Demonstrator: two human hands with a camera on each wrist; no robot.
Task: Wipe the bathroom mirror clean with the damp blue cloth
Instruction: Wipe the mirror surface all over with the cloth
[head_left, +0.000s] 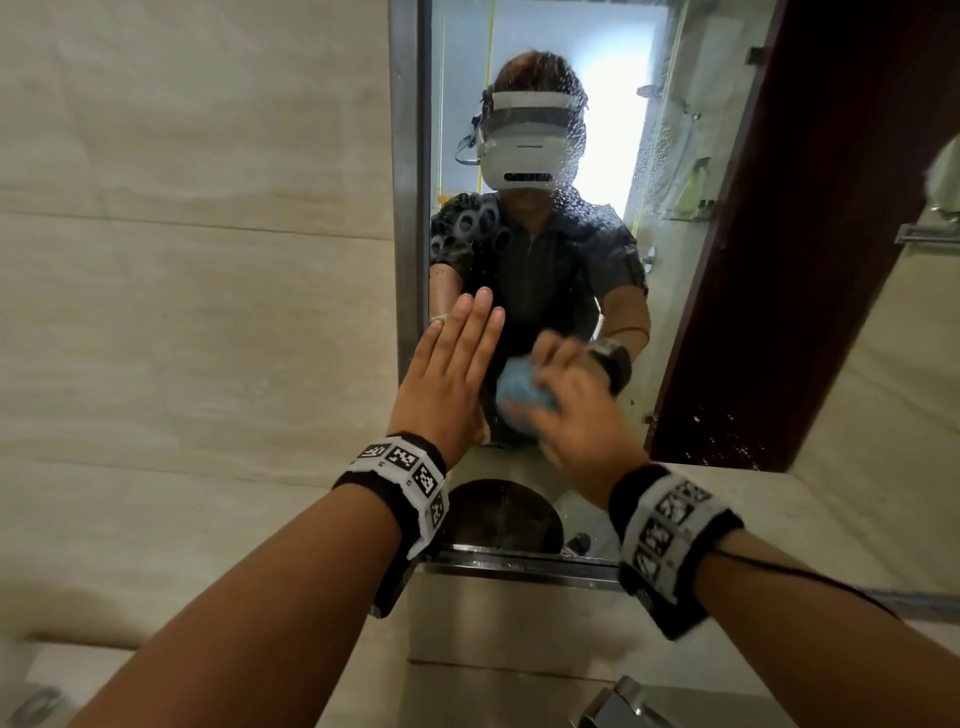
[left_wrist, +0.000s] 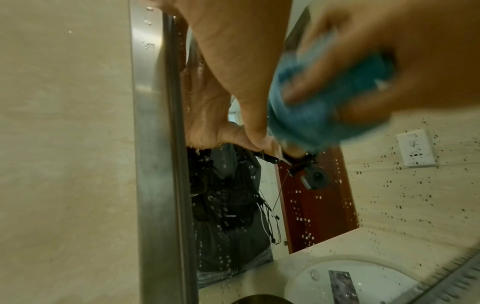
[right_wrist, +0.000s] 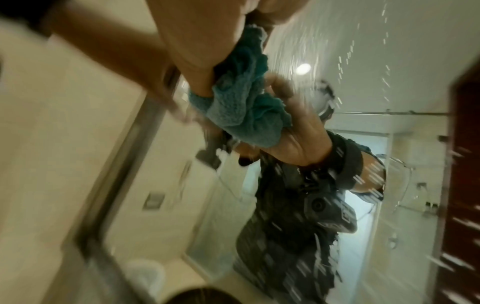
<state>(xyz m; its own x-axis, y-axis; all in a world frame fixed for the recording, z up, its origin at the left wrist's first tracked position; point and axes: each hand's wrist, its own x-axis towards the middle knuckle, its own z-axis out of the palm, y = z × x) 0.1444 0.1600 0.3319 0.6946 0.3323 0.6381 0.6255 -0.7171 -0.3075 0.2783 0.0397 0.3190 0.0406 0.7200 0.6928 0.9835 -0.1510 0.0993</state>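
While the left hand (head_left: 447, 374) lies flat with straight fingers on the droplet-speckled mirror (head_left: 675, 156), the right hand (head_left: 576, 421), motion-blurred, grasps the bunched blue cloth (head_left: 519, 389) against the glass, largely covering it.

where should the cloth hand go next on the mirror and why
Probably sweep the right hand, which grips the bunched blue cloth, up and to the right across the mirror. Water droplets dot the glass there, while the left hand lies flat near the metal frame.
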